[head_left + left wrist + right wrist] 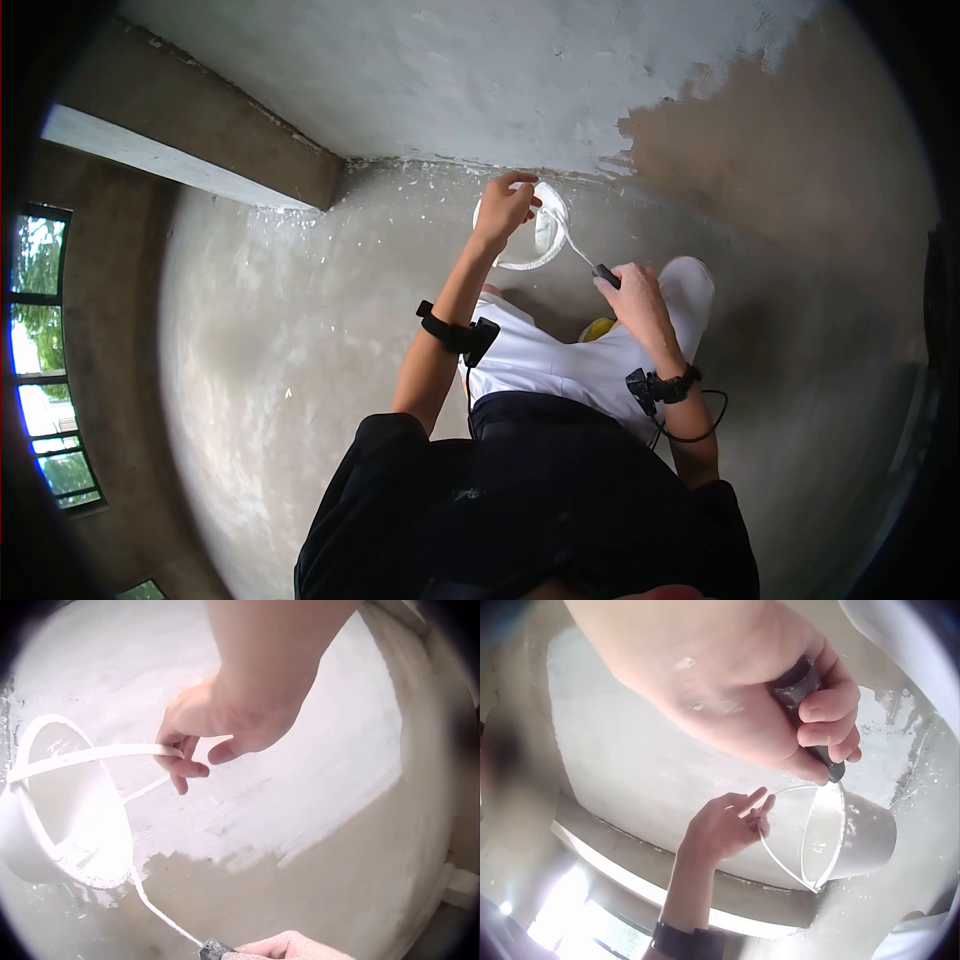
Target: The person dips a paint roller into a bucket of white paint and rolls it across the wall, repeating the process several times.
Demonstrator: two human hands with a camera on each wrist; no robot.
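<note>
A white bucket (pixel 520 266) stands on the floor by the wall. My left hand (pixel 507 210) is above it, fingers hooked round the bucket's white bail handle (pixel 97 754), which is raised to one side. The bucket's mouth is tilted toward the camera in the left wrist view. My right hand (pixel 640 300) grips the dark handle (pixel 799 686) of what looks like a paint roller. Its thin bent wire frame (pixel 161 913), coated white, runs to the bucket's rim. The roller's far end lies within the bucket, mostly lost in white glare.
Behind the bucket rises a wall (pixel 500 80), coated white with a bare brown patch (pixel 760 120) on the right. A pillar or ledge (pixel 190 100) juts out on the left, beyond it windows (pixel 45 300). White specks dot the grey floor (pixel 260 330). Something yellow (pixel 598 328) shows between the legs.
</note>
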